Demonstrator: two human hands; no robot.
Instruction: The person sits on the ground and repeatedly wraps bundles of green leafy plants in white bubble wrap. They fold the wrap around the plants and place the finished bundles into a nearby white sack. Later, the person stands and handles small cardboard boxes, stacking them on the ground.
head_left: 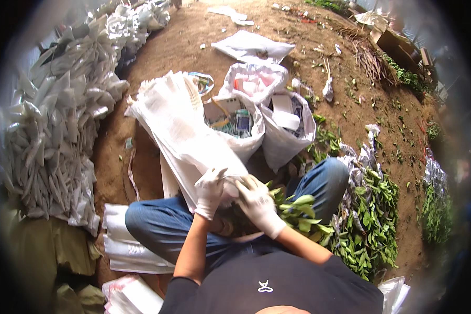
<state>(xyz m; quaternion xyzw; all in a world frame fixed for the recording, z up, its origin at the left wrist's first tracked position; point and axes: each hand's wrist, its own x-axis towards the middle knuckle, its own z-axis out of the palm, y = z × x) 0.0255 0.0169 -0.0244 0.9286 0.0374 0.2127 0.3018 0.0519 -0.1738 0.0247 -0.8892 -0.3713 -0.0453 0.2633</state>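
Observation:
Both hands wear white gloves and meet in front of my lap. My left hand [209, 194] is closed at the near end of a stack of long white bags [204, 137], its fingertips on a pale, crumpled piece [230, 189] between the hands. My right hand [260, 204] reaches to the same piece from the other side, fingers bent; what lies under its palm is hidden. Green leafy cuttings [298, 210] stick out beside and below my right hand, across my lap. Their stem ends cannot be seen.
Open white sacks stand ahead: one with small packets [241, 121], one with pinkish-white pieces [255, 80], one with white boxes [286, 112]. Foil-wrapped leafy bundles [367, 212] lie right. A long heap of silvery-white wrapped bundles [62, 129] lines the left. Flat white sacks [129, 251] lie by my left knee.

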